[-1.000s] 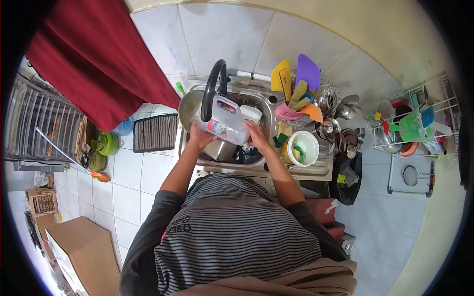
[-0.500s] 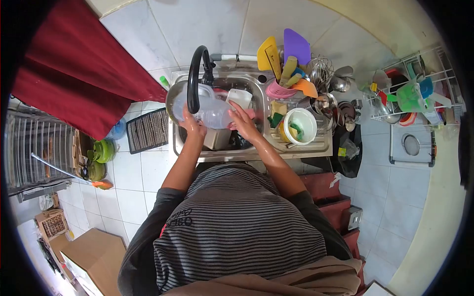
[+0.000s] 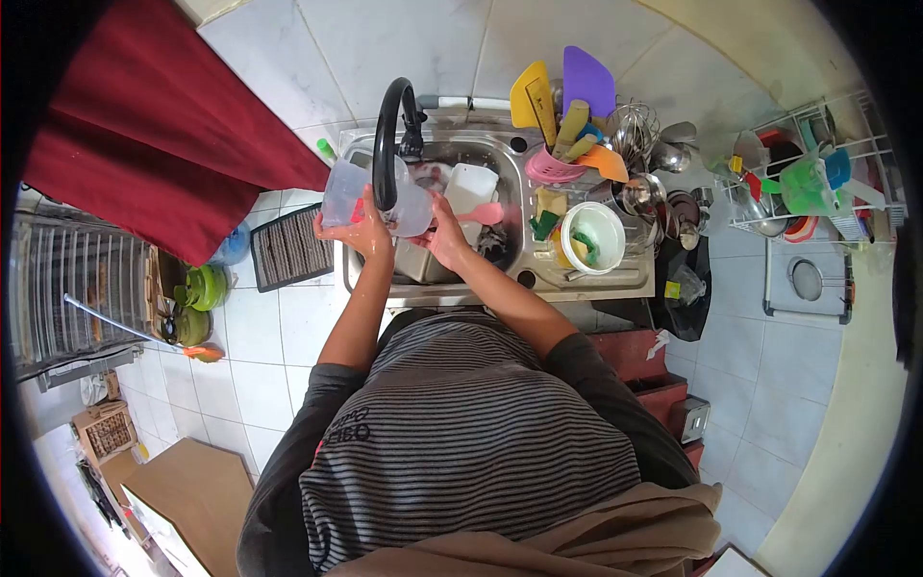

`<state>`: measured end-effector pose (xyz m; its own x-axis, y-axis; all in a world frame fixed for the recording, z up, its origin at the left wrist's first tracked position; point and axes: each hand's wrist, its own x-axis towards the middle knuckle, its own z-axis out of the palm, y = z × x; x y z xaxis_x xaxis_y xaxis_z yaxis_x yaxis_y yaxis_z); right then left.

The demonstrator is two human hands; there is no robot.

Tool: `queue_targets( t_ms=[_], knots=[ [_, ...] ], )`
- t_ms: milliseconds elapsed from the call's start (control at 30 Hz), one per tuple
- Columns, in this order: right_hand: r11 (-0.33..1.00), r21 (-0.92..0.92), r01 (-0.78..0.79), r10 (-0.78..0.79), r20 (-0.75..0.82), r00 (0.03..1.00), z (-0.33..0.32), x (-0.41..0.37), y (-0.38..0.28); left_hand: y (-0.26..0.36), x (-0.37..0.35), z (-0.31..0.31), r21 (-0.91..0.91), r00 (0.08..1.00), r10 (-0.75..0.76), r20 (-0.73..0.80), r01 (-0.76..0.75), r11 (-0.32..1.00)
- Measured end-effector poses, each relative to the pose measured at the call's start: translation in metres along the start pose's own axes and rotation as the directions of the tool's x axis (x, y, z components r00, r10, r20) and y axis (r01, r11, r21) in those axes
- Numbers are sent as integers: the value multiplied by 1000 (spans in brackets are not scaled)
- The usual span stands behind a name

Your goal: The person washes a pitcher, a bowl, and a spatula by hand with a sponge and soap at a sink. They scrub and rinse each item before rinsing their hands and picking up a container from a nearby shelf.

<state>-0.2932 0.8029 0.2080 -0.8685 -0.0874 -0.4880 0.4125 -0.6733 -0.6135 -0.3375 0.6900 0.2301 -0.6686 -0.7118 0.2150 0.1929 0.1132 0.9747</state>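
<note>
Under the black faucet (image 3: 386, 144), a clear plastic container (image 3: 346, 192) is held over the left part of the sink (image 3: 510, 154). My left hand (image 3: 358, 231) grips it from below on its left side. At its right end, my right hand (image 3: 446, 234) has its fingers against the container's rounded, translucent part (image 3: 413, 210). A white tub (image 3: 472, 188) and a pink utensil (image 3: 484, 213) lie in the sink to the right of my hands.
On the drainboard stand a white bucket (image 3: 608, 227) with a sponge inside and a pink holder (image 3: 556, 167) of spatulas. Whisks and ladles crowd the right. A wire rack (image 3: 760, 216) hangs further right; a red curtain (image 3: 173, 135) hangs left.
The container has moved left and turned, uncovering the white tub and pink utensil. My left hand has shifted left around it, and my right hand has also moved left.
</note>
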Motion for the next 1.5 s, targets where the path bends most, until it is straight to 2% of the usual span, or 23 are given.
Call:
queue_targets(
  t_ms=[100, 200, 233, 333, 400, 433, 500, 533, 633, 667, 700, 767, 833, 867, 967, 1067, 1167, 1267, 1300, 1367, 1467, 1500],
  knots=[
    [998, 4, -67, 68, -28, 997, 0, 12, 5, 25, 1, -1, -64, 993, -116, -18, 115, 991],
    [997, -49, -65, 67, 28, 997, -2, 21, 16, 28, 2, -2, -14, 1000, -11, 4, 11, 1000],
    [996, -69, -51, 54, 51, 997, 2, 19, 17, 33, 0, -4, -27, 998, -49, 26, 49, 998],
    [984, -177, 9, -30, -115, 993, 8, 18, 15, 42, -9, -3, -84, 985, -161, 62, 165, 983],
    [999, -27, 22, -24, -66, 998, 3, 28, 10, 35, -16, 0, -149, 971, -233, 46, 237, 960],
    [998, 48, 27, -25, -40, 999, -1, 32, 8, 29, -18, 0, -89, 975, -219, 42, 222, 971],
    [991, 73, -111, 109, 32, 994, -2, 16, -18, 12, -23, 3, 30, 980, -194, 40, 193, 981],
    [980, 81, -180, 175, 68, 982, -5, 8, -31, 5, -26, 5, 56, 990, -122, 69, 118, 991],
    [991, 33, -130, 121, 208, 971, -35, 3, -46, 36, -40, 7, -107, 945, -220, 243, 251, 962],
    [995, -86, -55, 68, 162, 984, -36, -9, -55, 30, -42, 5, -52, 912, -310, 267, 335, 941],
    [978, -206, 16, 9, 119, 993, -38, -24, -62, 25, -44, 4, -122, 884, -365, 291, 413, 902],
    [882, -456, 121, -80, 107, 991, -49, -34, -73, 10, -49, 5, -253, 813, -461, 356, 558, 790],
    [704, -683, 194, -112, 164, 980, -58, -30, -78, -5, -43, 6, -338, 650, -496, 575, 741, 580],
    [588, -776, 230, -177, 154, 972, -58, -34, -79, -11, -42, 7, -349, 557, -482, 676, 818, 457],
    [198, -866, 459, -442, 339, 830, -49, -52, -77, -5, -46, 7, -194, 306, -656, 689, 951, 240],
    [-158, -884, 440, -609, 438, 661, -30, -76, -78, 9, -45, 4, -116, 152, -783, 603, 988, 103],
    [-443, -818, 368, -599, 575, 557, -23, -79, -73, -8, -40, 1, -135, 181, -598, 781, 983, 121],
    [-619, -729, 292, -542, 666, 512, -18, -86, -62, -15, -33, -8, -189, 120, -586, 801, 980, -56],
    [-657, -711, 250, -567, 685, 458, -19, -85, -53, -16, -30, -8, -182, 135, -486, 863, 982, -50],
    [-721, -675, 158, -599, 721, 348, -23, -88, -35, 15, -22, -4, -172, 156, -271, 950, 984, -37],
    [-676, -707, 210, -579, 685, 442, -19, -103, -33, 21, -11, 5, -88, 102, -274, 956, 994, 62],
    [-620, -724, 301, -571, 680, 460, -19, -106, -38, 20, -6, 9, -64, 91, -286, 954, 993, 101]
  ],
)
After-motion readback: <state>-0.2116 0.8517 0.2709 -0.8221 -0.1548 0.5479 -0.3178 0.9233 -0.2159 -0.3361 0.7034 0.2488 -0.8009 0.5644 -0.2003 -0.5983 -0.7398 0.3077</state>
